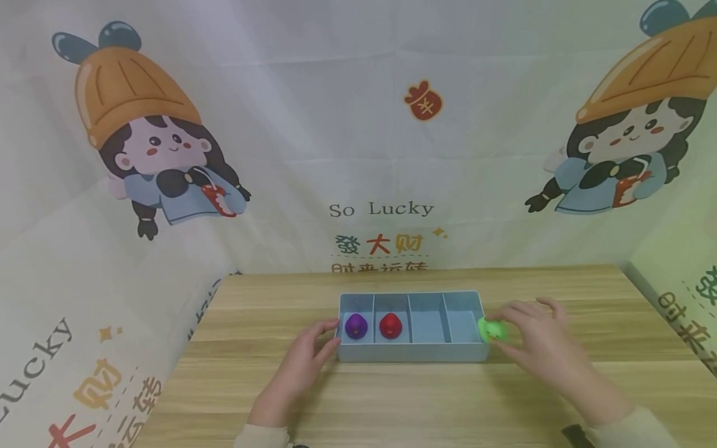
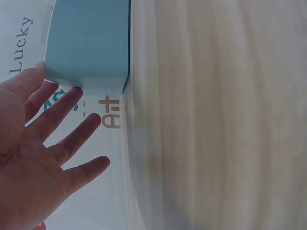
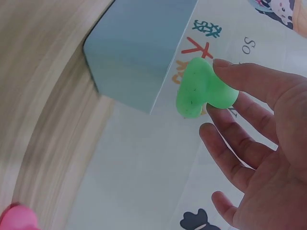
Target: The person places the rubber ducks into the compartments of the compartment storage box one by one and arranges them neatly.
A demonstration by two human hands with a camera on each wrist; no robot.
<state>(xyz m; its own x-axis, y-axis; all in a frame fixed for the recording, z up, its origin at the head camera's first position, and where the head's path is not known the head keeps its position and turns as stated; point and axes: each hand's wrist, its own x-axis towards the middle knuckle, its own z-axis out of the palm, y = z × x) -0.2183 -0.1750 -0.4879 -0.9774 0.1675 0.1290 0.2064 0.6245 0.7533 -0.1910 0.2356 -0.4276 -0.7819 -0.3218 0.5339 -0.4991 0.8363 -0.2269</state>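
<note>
My right hand (image 1: pixel 543 342) pinches a small green toy duck (image 1: pixel 492 330) between thumb and fingers, at the right end of a pale blue divided box (image 1: pixel 414 353). The right wrist view shows the duck (image 3: pixel 194 91) from below, held up beside the box. A purple toy duck (image 1: pixel 356 326) sits in the box's leftmost compartment, a red one (image 1: pixel 390 326) in the compartment to its right. My left hand (image 1: pixel 305 358) touches the box's left end; in the left wrist view its fingers are spread, with fingertips against the box (image 2: pixel 91 43).
The box stands on a wood-grain table (image 1: pixel 392 404). A printed cloth (image 1: pixel 313 124) hangs behind and at both sides of the table. At the lower left of the right wrist view, a pink rounded thing (image 3: pixel 19 219) is partly in frame.
</note>
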